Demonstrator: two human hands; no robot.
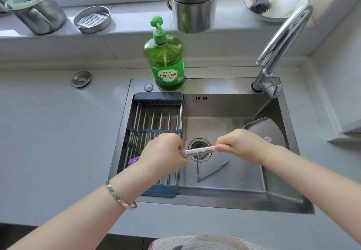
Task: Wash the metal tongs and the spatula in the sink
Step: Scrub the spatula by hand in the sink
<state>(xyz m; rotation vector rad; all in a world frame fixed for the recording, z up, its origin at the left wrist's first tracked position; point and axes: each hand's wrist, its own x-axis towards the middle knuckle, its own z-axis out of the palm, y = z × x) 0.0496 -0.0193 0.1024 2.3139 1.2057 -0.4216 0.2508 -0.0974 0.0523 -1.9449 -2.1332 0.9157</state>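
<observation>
Left hand (162,152) grips the purple end of the spatula (199,150), and right hand (240,144) pinches its handle, at frame centre. The metal tongs (213,171) lie on the sink (224,107) floor just below; washing appears unfinished.

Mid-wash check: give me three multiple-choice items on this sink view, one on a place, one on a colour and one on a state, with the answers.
1. Where do the thin V-shaped metal tongs lie?
A. on the floor of the steel sink, by the round drain
B. on the rack
C. on the windowsill

2. What colour is the pump bottle of dish soap?
A. blue
B. green
C. white

3. How is the purple-tipped metal spatula handle held?
A. by one hand only
B. lying loose
C. by both hands

Answers:
1 A: the tongs rest on the sink floor beside the drain.
2 B: the bottle and its pump are green.
3 C: the left hand and right hand each grip an end.
</observation>
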